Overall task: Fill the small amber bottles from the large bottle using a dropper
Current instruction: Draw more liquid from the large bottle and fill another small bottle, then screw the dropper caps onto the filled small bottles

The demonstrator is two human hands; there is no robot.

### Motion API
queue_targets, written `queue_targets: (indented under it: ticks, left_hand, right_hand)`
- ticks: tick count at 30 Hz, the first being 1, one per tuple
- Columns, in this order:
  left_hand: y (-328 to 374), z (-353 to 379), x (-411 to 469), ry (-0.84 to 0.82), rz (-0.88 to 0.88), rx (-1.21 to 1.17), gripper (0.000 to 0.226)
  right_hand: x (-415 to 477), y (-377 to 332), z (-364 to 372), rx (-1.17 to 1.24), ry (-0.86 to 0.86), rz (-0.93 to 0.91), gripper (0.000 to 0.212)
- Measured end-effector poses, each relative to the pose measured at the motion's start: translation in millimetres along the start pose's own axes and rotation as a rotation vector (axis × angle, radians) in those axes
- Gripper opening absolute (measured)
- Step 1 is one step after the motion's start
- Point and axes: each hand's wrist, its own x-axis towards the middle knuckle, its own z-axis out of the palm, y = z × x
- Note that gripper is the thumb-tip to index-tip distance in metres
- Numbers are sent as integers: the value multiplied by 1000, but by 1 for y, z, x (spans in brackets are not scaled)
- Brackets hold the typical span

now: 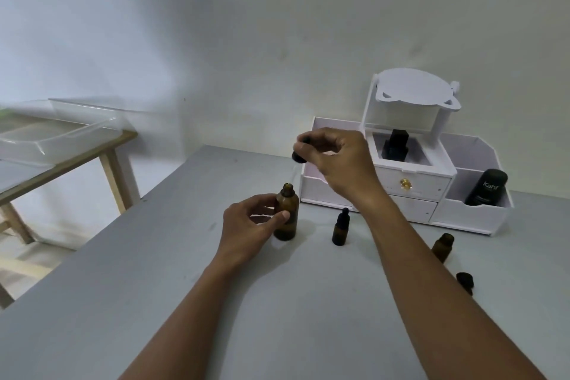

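Left grip [251, 225] clasps the big bottle [287, 219], upright and uncapped on the tabletop [154, 287]. Right grip [333, 163] pinches the dropper [299, 155] above that bottle; its glass tube is hard to make out. Right of the bottle, the forearm [416, 256] partly hides an open vial [443, 245]; left of it, the tabletop runs to its edge.

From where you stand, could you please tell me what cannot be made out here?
Head view:
Liquid level in the large amber bottle: dark glass and the left hand hide it.
Dropper: glass tube too faint below the right hand.
Black cap: partly behind the right forearm.
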Motion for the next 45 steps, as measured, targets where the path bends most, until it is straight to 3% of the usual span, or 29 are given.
queue_targets:
  ticks: [4, 11, 15, 20, 25, 30, 34, 37, 42, 45]
  left_hand:
    - [0, 0, -1, 5, 8, -1, 32]
    - [-3, 1, -2, 7, 28, 27, 38]
    - [0, 7, -7, 172, 106, 117, 54]
    - [21, 25, -28, 295, 308, 180, 35]
    - [43, 64, -47, 84, 414, 142, 33]
    - [50, 103, -56, -142, 249, 121, 42]
    - [48, 126, -57, -245, 104, 149, 51]
    - [49, 138, -53, -296, 23, 149, 57]
    - [49, 159, -43, -324, -43, 145, 62]
    - [48, 167, -39, -292, -64, 131, 61]
  right_hand:
    - [-6, 14, 17, -96, -156, 96, 18]
    - [-19, 23, 22, -138, -157, 123, 33]
    - [-31, 22, -2, -144, -126, 81, 34]
    - [-56, 39, -67, -221, -116, 98, 23]
    - [-85, 58, -118, -430, -346, 274, 36]
    - [-112, 76, -130, -709, -573, 351, 47]
    - [-121, 84, -130, -798, -631, 292, 36]
    - [-117, 85, -138, -694, -552, 282, 28]
    - [-99, 84, -147, -196, -33, 205, 26]
    - [-88, 89, -142, -101, 77, 217, 26]
